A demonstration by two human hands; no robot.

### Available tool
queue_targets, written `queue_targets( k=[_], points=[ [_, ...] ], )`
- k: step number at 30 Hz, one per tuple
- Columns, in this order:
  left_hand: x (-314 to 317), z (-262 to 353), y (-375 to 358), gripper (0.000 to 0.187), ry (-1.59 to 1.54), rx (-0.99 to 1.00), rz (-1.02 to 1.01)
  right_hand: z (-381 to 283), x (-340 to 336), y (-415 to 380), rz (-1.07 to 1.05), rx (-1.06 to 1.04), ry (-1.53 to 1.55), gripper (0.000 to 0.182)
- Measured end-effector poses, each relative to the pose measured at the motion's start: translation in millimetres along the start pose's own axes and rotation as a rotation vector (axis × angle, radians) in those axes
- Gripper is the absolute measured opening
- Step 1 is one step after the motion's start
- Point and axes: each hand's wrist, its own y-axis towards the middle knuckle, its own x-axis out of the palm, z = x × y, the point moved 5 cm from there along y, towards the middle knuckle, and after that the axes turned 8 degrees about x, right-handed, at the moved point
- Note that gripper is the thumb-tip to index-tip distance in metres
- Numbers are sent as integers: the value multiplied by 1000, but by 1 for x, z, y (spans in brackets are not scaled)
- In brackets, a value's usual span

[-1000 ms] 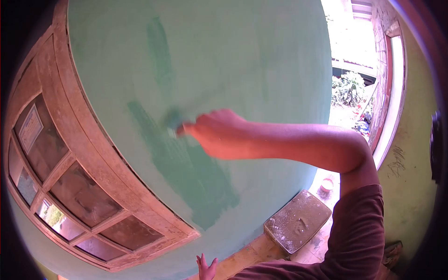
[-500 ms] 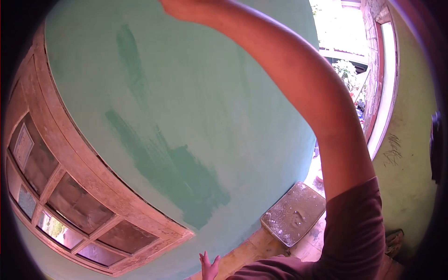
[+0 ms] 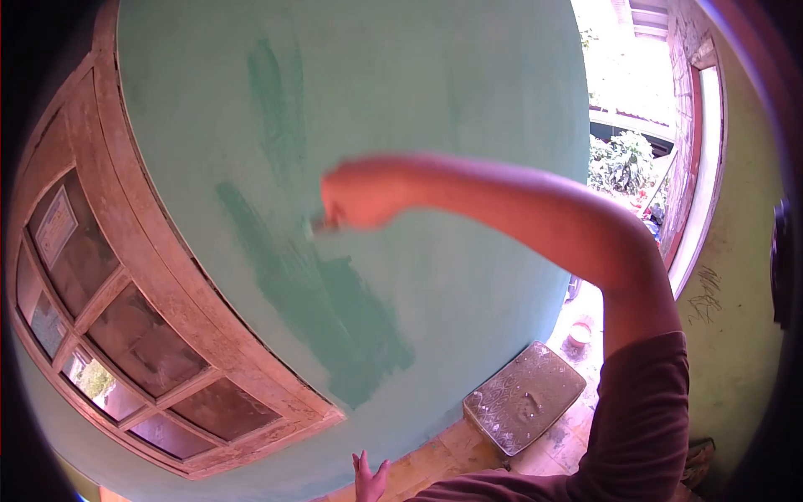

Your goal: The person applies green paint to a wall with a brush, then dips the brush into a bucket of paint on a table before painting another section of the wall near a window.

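Observation:
My right hand (image 3: 368, 194) is closed around a small paintbrush (image 3: 322, 226), blurred by motion and mostly hidden by the fingers. Its tip is right at the pale green wall (image 3: 468, 109). Darker green paint strokes (image 3: 335, 314) run down the wall below the brush, and a narrower streak (image 3: 274, 100) lies above it. Low in the view, my left hand (image 3: 370, 478) shows with its fingers apart and nothing in them, close in front of the wall's lower part.
A wooden-framed window (image 3: 180, 351) with several panes fills the left side. A paint-spattered stool or small table (image 3: 525, 397) stands on the tiled floor at lower right, with a small tub (image 3: 579, 335) behind it. Beyond is a bright doorway (image 3: 631, 92).
My right hand has come down from the top edge of the view, bringing the paintbrush into sight. The view has shifted slightly; my left hand stays low with fingers apart.

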Motion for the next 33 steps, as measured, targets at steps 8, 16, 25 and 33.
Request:
queue_targets(
  k=[8,16,25,33],
  points=[
    [1,-9,-19,82,-66,45,87,15,-184,24,803,220,-404,17],
    [6,-35,-71,83,-102,-10,114,-24,-47,18,643,263,-638,40],
    [6,-51,-154,79,-107,-110,206,-20,-1,23,-101,15,-65,14],
    [96,-262,-201,70,510,465,151,-18,-170,24,585,197,-277,14]
  ],
)
